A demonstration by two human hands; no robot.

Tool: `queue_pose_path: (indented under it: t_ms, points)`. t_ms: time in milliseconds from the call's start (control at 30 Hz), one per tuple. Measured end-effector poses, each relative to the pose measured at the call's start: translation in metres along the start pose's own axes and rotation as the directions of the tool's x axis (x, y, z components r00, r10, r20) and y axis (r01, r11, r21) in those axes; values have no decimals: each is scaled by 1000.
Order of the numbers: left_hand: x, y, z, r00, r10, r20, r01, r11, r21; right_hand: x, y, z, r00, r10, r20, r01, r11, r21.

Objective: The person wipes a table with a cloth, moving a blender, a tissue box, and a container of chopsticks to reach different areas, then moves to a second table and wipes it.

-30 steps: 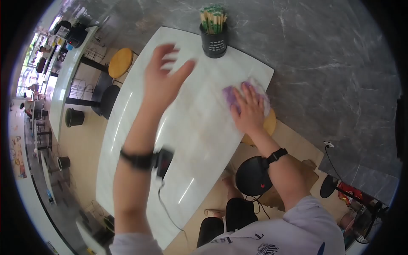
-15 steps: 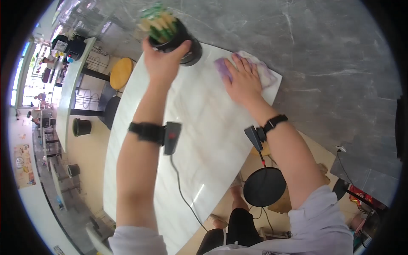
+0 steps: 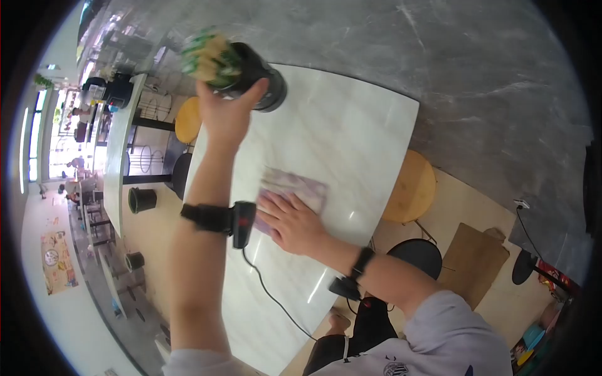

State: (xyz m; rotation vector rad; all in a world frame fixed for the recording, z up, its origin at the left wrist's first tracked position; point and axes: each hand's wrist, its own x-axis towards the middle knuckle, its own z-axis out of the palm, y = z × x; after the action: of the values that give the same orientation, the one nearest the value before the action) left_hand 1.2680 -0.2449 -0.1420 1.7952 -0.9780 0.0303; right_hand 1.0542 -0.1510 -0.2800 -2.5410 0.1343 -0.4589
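My left hand (image 3: 227,113) is wrapped round a black cylindrical holder (image 3: 256,78) at the far left end of the white marble-look table (image 3: 338,135). Green and tan slim packets (image 3: 210,59), blurred, stick out of the holder, which tilts to the left. My right hand (image 3: 293,224) lies flat with its fingers stretched over a purple-and-white cloth (image 3: 307,188) on the middle of the tabletop. Part of the cloth is hidden under the palm and fingers. A black strap with a small device (image 3: 243,224) is on my left forearm, and another (image 3: 351,282) on my right wrist.
A grey marble-look wall (image 3: 476,81) runs along the table's far side. A round wooden stool (image 3: 411,187) and a black stool (image 3: 417,257) stand at the right edge. A cable (image 3: 269,291) crosses the tabletop. Left are another counter (image 3: 119,163) and a black bin (image 3: 142,200).
My right hand has slid the cloth from the far right corner toward the table's middle, nearer to me. My left hand with the holder has shifted slightly left and down in view.
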Motion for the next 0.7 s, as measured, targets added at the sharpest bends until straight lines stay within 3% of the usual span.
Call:
queue_pose_path:
  t_ms: [33, 100, 133, 200, 233, 300, 367, 433, 467, 500, 600, 667, 700]
  points:
    - [2, -10, 18, 999, -52, -5, 53, 999, 11, -16, 6, -15, 1000, 7, 2, -7, 1000, -8]
    - [-1, 0, 54, 980, -198, 35, 196, 979, 48, -43, 25, -44, 975, 217, 44, -218, 976, 20]
    - [-3, 0, 67, 979, -198, 38, 197, 980, 33, -52, 37, -60, 974, 223, 46, -224, 975, 6]
    - [-6, -1, 96, 966, -253, 54, 242, 959, 149, -57, 72, -88, 933, 353, -73, -360, 923, -135]
    - [-6, -4, 107, 967, -245, 66, 236, 964, 127, -57, 90, -98, 927, 365, -81, -374, 915, -155]
    - [-8, -12, 121, 963, -265, 45, 269, 950, -159, -54, 129, -117, 875, 439, -203, -477, 853, -211]
    - [-7, -18, 124, 961, -268, 61, 275, 940, -202, -40, 174, -125, 859, 433, -273, -502, 817, -285]
    - [-6, -30, 114, 968, -196, 159, 233, 935, -268, -18, 217, -129, 855, 416, -310, -509, 787, -349]
    - [-12, -27, 106, 972, -229, 50, 221, 967, 130, -7, 229, -134, 864, 415, -286, -500, 773, -390]
    - [-20, -14, 91, 936, -337, 103, 329, 940, 87, -4, 231, -134, 875, 415, -248, -483, 765, -425]
    - [-80, 9, 35, 938, -317, 139, 330, 940, -86, -15, 226, -132, 878, 411, -247, -479, 771, -420]
    - [-150, 7, -19, 951, -269, 154, 285, 955, -85, -26, 200, -123, 881, 415, -228, -473, 763, -440]
    - [-188, 11, -50, 947, -303, 110, 301, 953, 31, -30, 184, -117, 875, 425, -231, -484, 743, -463]
